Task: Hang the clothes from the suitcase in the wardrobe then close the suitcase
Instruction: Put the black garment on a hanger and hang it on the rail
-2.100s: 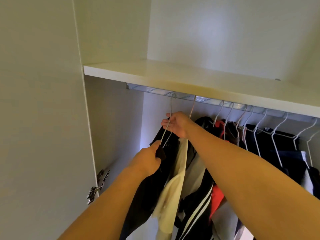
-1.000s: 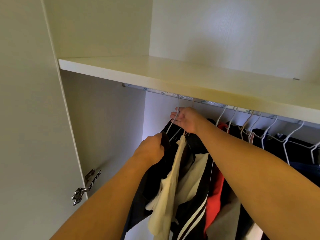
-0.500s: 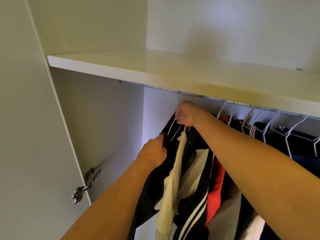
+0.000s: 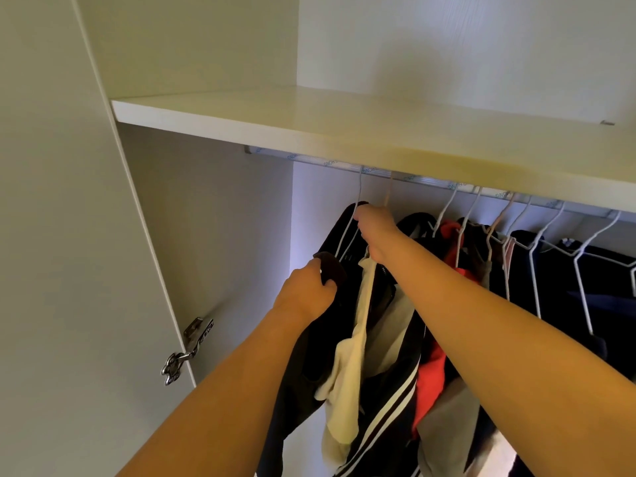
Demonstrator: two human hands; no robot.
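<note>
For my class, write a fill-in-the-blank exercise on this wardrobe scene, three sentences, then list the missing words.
1. The left hand grips a fold of the ____ garment.
2. The right hand holds the hangers just below the ____.
3. A cream garment hangs beside a black one with ____ stripes.

Missing words: black; rail; white
</note>
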